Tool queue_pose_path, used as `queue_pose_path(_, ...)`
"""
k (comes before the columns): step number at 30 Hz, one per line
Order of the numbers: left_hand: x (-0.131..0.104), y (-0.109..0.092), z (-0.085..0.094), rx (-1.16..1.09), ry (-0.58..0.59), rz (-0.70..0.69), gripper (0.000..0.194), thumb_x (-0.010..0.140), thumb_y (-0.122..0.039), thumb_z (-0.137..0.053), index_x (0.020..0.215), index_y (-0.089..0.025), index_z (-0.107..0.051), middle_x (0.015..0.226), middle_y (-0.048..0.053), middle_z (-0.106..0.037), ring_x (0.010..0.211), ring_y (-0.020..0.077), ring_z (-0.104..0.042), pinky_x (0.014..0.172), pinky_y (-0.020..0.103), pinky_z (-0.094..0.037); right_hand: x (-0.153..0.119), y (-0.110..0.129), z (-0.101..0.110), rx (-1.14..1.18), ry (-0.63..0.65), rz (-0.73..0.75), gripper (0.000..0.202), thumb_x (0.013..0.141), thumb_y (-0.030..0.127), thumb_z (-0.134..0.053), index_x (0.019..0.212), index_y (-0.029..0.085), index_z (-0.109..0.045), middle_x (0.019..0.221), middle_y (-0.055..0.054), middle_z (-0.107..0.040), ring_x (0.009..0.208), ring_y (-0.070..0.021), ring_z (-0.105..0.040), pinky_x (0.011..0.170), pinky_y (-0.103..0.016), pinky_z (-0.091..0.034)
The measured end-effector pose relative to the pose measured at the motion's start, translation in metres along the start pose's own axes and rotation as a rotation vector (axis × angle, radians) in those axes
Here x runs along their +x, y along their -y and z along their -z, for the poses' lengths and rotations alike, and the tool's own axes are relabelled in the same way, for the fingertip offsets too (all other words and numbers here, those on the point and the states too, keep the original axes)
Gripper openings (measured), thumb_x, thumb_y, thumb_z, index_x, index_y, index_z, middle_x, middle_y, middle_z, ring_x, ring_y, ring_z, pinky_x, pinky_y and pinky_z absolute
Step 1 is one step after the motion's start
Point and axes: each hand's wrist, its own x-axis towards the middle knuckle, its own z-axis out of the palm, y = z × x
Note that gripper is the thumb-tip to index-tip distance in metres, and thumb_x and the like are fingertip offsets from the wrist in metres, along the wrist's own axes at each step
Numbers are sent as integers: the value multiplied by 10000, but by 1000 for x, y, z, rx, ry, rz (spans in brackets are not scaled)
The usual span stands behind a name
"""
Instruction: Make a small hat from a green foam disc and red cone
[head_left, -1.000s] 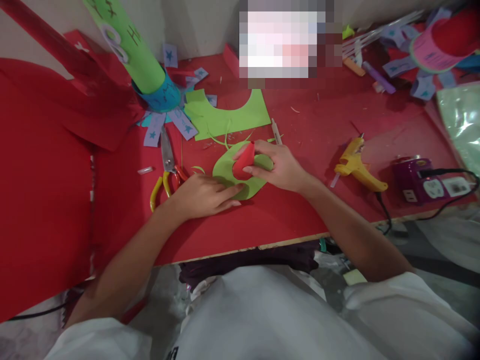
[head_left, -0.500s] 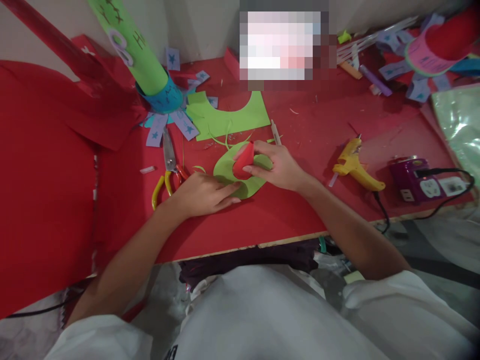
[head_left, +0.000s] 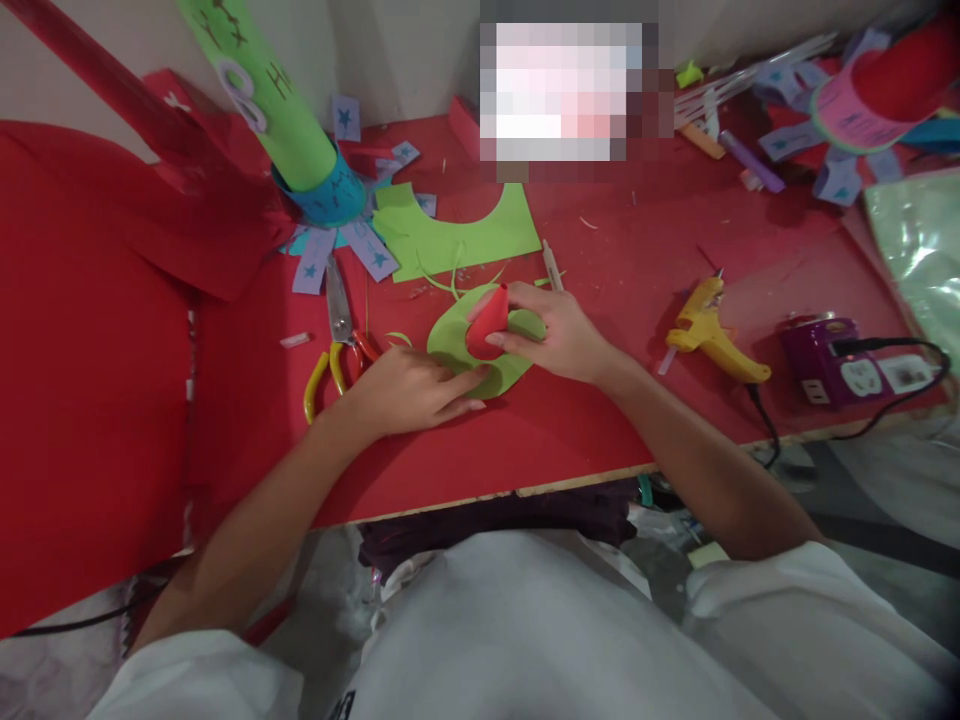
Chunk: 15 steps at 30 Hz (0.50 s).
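Note:
A small red cone (head_left: 487,328) stands on a round green piece (head_left: 448,338) on the red tabletop. The fingers and thumb of my right hand (head_left: 559,335) close round the cone from the right. My left hand (head_left: 416,390) lies at the lower left of the green piece, its fingers apart and the index fingertip on the green near the base of the cone. Nothing shows in its grasp. Scissors (head_left: 341,325) with yellow and red handles lie just beyond my left hand.
A green offcut (head_left: 461,240) lies behind the hands. At the right are a yellow glue gun (head_left: 712,335) and a purple power box (head_left: 821,365) with cables. A green tube (head_left: 277,110) stands at the back left, a pink ring (head_left: 855,105) at the back right.
The fingertips of my left hand have shifted slightly right over the green piece. My right hand keeps its hold on the red cone.

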Motion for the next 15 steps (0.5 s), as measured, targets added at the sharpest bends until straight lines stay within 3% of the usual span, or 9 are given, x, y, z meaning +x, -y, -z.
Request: queue_pose_path(15, 0, -1, 1, -25, 54, 28, 457, 1152, -527, -400, 1307, -241, -722, 628, 18, -699, 558, 180, -657, 518, 289, -252, 1, 3, 0, 9, 11, -5, 495, 1018, 626, -683, 1345, 261, -757, 1378, -100, -788, 1175, -273, -767, 1050, -423, -603)
